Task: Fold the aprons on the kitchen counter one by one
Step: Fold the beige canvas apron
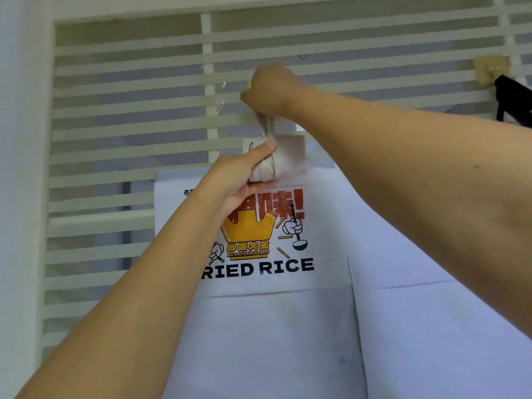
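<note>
Head view — left hand (243,178), right hand (270,89) clench apron strap (266,129) before slatted wall (129,110).

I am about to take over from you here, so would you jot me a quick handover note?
Right hand: grips the top of the bunched neck strap at the slatted grille.
Left hand: pinches the same strap lower down.
Printed apron hangs on the grille; second white apron hangs to its right.
Done: nothing folded in view.
Left: take each apron down and fold it; the counter is out of view.
</note>
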A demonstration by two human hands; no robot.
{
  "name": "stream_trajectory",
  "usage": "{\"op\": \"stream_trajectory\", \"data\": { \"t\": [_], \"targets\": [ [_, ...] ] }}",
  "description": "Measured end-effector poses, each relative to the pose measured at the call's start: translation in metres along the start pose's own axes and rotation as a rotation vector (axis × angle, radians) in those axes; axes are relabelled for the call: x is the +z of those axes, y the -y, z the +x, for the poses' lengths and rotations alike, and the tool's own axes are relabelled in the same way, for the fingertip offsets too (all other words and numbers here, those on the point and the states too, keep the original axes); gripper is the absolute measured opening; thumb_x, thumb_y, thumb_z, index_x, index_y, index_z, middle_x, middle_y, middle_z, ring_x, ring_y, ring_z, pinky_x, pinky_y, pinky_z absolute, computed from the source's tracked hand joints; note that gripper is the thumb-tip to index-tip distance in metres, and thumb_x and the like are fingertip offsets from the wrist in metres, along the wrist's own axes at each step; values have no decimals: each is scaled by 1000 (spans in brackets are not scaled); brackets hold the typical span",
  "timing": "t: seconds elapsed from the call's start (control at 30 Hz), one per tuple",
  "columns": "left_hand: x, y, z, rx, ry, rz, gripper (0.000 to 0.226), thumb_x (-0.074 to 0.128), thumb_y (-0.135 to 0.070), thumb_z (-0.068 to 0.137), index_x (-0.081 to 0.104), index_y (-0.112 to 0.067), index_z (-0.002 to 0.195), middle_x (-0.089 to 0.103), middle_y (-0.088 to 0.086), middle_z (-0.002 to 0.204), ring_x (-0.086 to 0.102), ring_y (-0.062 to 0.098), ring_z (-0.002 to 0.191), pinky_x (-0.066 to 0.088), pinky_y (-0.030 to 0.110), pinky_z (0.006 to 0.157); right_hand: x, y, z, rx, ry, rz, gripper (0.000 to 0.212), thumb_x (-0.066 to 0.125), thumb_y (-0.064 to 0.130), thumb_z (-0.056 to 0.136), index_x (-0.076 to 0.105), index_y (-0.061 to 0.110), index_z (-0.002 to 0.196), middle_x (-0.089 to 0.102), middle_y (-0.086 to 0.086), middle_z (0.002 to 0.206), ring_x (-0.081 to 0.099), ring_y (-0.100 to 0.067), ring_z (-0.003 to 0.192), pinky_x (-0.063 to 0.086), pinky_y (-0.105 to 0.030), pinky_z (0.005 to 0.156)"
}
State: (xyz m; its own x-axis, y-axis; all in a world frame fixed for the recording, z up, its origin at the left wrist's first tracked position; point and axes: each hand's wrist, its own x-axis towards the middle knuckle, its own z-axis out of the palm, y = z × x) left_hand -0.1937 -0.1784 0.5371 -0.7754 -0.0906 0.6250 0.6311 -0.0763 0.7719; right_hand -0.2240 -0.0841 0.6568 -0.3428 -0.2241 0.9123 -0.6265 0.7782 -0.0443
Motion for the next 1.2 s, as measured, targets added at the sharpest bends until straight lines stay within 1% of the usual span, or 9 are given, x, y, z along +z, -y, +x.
{"op": "stream_trajectory", "data": {
  "t": [0.1, 0.17, 0.37, 0.5, 0.6, 0.8, 1.03, 1.1, 1.2],
  "targets": [
    [2, 9, -11, -13, 44, 5, 21, 69, -18, 86, 65, 0, 97, 74, 11, 93, 72, 21, 87, 60, 32, 71, 12, -2, -8, 7, -51, 13, 11, 47, 14, 91, 51, 11, 82, 49, 1, 80, 51, -21, 82, 32, -25, 54],
    [1, 14, -17, -5, 44, -37, 17, 68, -17, 87, 65, -2, 93, 74, 9, 88, 72, 19, 83, 60, 31, 71, 15, -5, -15, 19, -73, 70, 26, 50, 10, 91, 46, 8, 117, 54, -9, 107, 52, -26, 100, 33, -27, 66],
    [-3, 16, -23, -18, 19, 25, 20, 66, -20, 88, 63, -4, 100, 75, 7, 89, 72, 19, 85, 60, 30, 70, 8, -15, -55, -86, 7, 145, 50, 55, 24, 92, 35, 10, 135, 52, -13, 120, 53, -26, 97, 37, -29, 73],
    [-6, 20, -29, -127, -56, 104, 36, 66, -33, 87, 61, 2, 96, 74, 11, 74, 73, 17, 67, 58, 23, 57, 17, -26, -114, -136, -61, 307, 53, 47, 18, 95, 31, 17, 146, 59, -10, 116, 58, -20, 88, 47, -33, 76],
    [-7, 22, -34, -146, -123, 192, 41, 65, -42, 85, 63, 0, 89, 72, 10, 68, 71, 14, 59, 57, 22, 53, 32, -41, -153, -202, -12, 253, 50, 47, 19, 96, 37, 14, 145, 50, -10, 134, 51, -22, 115, 39, -30, 97],
    [-3, 17, -50, -184, -159, 350, 47, 62, -49, 86, 60, -3, 98, 71, 16, 81, 70, 15, 59, 59, 26, 54, 26, -46, -171, -147, -26, 314, 53, 49, 13, 93, 35, 14, 144, 34, -7, 146, 37, -22, 131, 29, -21, 100],
    [9, 40, -122, -71, -184, 625, 25, 66, -38, 87, 61, -17, 100, 66, -1, 97, 65, 13, 87, 57, 35, 80, -4, -42, -218, -29, -148, 439, 37, 46, 14, 94, 45, 14, 131, 56, 0, 117, 54, -11, 99, 42, -22, 82],
    [15, 64, -152, 31, -230, 646, 25, 68, -35, 86, 59, -19, 103, 58, -6, 76, 61, 1, 71, 57, 38, 78, -8, -43, -246, 5, -100, 440, 31, 44, 25, 99, 44, 17, 128, 62, 0, 83, 58, -13, 72, 46, -28, 67],
    [21, 100, -191, 29, -218, 719, 23, 64, -41, 87, 55, -21, 93, 42, -6, 49, 44, 4, 40, 45, 24, 50, -4, -50, -294, 39, -15, 361, 28, 40, 34, 100, 49, 17, 121, 44, 4, 47, 44, -13, 45, 36, -32, 52]
  ]
}}
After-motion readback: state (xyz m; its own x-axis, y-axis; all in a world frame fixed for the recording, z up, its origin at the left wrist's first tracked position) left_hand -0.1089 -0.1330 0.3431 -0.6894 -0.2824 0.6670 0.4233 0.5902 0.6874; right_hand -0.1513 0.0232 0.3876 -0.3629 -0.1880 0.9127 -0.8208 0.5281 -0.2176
